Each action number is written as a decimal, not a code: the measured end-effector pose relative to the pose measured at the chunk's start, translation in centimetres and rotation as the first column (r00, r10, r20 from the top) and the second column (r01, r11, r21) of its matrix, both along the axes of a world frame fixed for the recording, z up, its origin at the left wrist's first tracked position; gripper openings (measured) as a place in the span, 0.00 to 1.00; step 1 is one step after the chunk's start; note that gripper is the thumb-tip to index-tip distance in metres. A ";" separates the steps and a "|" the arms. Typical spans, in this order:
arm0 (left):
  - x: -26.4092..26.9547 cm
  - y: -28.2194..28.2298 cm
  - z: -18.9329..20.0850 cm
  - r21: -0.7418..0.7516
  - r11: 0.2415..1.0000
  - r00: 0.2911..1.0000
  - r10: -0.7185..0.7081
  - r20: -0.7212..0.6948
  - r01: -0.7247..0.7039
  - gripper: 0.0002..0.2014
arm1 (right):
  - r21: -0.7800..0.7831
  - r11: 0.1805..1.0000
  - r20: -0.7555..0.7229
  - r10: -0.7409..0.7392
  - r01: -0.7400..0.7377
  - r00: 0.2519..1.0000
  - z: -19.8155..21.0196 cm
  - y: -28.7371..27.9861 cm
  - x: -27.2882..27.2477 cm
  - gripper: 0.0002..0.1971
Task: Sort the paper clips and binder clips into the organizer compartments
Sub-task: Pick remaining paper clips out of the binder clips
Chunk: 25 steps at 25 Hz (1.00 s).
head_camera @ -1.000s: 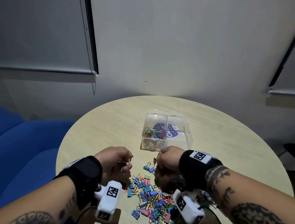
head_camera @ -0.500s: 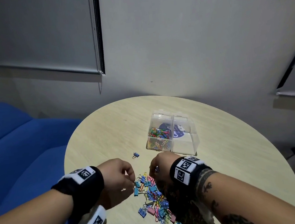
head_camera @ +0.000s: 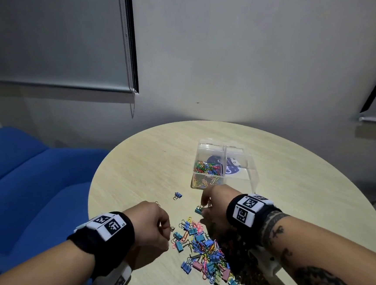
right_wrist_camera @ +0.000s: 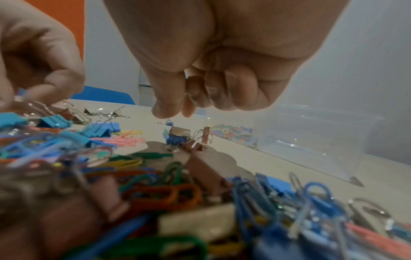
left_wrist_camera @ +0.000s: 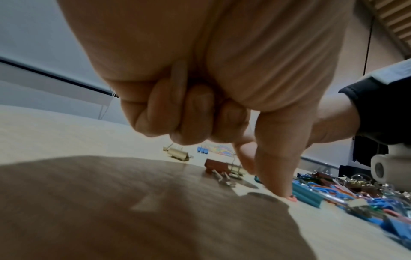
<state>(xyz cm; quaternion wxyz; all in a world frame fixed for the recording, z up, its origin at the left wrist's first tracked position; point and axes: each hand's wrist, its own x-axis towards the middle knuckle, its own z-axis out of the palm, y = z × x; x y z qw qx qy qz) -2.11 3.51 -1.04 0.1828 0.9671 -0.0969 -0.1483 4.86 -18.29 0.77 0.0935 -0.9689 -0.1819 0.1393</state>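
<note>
Right hand (head_camera: 215,202) pinches teal binder clip (head_camera: 198,210), fingers curled round it. Organizer (head_camera: 252,173) just beyond, ahead of knuckles; right hand nearer. Left hand (head_camera: 152,225) curled, thin wire at fingers (clip type unclear). Clip pile (head_camera: 203,250) on worktop (head_camera: 139,169) between wrists.

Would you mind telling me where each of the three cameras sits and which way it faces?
Head: worn high, looks down at the round table, clip pile and organizer; both forearms show.
Left wrist: under the left hand, low over the table, facing the pile; curled fingers show.
Right wrist: under the right hand, facing the organizer; the left hand shows too.
All three share the pile.
</note>
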 end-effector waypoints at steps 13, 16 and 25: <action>0.6 -1.5 -0.2 0.162 0.986 0.994 0.010 0.105 -0.027 0.09 | -0.184 0.964 -0.054 0.185 -0.192 0.981 -1.4 1.9 -1.2 0.10; 0.4 -1.1 -0.6 0.198 0.980 0.998 -0.017 0.068 0.003 0.12 | -0.177 0.971 -0.041 0.154 -0.159 0.987 -1.2 1.7 -1.7 0.13; 0.3 -0.9 2.3 -0.671 0.672 0.948 0.181 -0.262 -0.314 0.05 | 0.503 0.653 -0.551 -0.263 0.567 0.792 0.8 -0.2 -1.5 0.09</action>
